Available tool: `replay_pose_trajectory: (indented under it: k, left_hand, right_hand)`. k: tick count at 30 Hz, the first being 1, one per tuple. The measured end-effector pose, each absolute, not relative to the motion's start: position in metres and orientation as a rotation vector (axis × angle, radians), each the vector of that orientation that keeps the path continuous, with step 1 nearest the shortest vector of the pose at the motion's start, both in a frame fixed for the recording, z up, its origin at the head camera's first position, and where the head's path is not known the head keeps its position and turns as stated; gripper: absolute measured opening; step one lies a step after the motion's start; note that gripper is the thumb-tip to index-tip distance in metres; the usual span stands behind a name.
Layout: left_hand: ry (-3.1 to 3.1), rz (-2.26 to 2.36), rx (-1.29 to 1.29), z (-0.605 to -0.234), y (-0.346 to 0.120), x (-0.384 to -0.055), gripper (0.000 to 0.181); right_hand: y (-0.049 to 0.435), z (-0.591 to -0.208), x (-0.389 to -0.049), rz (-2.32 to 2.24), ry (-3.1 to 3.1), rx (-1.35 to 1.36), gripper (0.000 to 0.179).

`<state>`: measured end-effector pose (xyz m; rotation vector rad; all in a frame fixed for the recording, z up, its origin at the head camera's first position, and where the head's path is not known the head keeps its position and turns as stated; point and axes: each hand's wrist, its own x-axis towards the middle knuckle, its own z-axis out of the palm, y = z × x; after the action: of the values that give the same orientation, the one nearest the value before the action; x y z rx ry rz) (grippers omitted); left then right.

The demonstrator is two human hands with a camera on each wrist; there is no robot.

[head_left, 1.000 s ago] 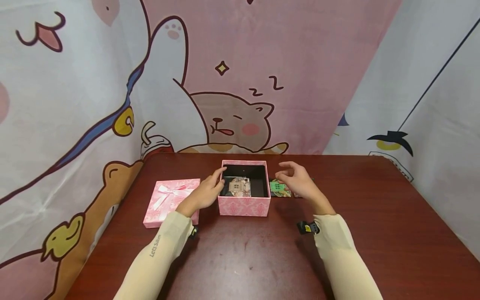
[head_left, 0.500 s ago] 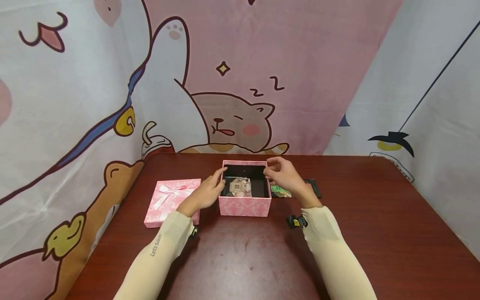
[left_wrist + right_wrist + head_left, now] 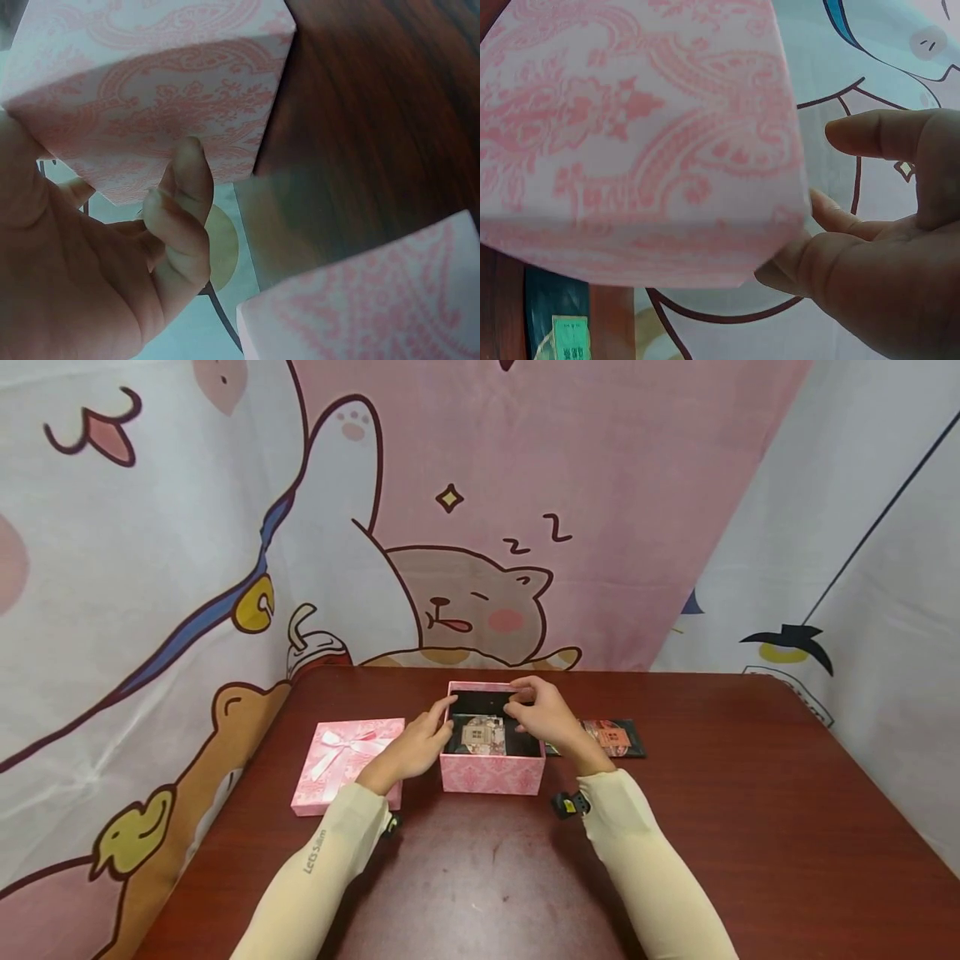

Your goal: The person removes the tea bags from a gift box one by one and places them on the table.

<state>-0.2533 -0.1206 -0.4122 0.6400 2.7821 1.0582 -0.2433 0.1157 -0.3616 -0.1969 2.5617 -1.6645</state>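
An uncovered pink patterned gift box (image 3: 491, 775) with a black inside stands on the table. Inside it, toward the left, lies a flat dark packet with a beige label (image 3: 480, 737). My left hand (image 3: 411, 747) holds the box's left rim between thumb and index finger; in the left wrist view its other fingers curl loosely beside the wall. Over the box's right side hovers my right hand (image 3: 547, 718), thumb and fingers bent and apart, with nothing seen between them. Part of the box's right wall is hidden behind that hand.
The pink lid (image 3: 318, 781) with a ribbon bow lies left of the box. Right of the box is a dark packet with an orange label (image 3: 613, 739). Beside it, a green-labelled packet (image 3: 571, 337) is mostly covered by my right arm. A cartoon cloth hangs behind the table.
My right hand has moved left, from above the packets on the table to over the box's right side. The orange-labelled packet has come into view. My left hand stays on the rim.
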Motion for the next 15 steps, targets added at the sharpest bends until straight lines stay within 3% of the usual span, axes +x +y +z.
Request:
replay_pose_trajectory:
  k: [15]
  left_hand:
    - [2.794, 1.058, 0.638, -0.413, -0.119, -0.254, 0.052]
  right_hand:
    - [0.094, -0.380, -0.255, -1.570, 2.577, -0.157, 0.047]
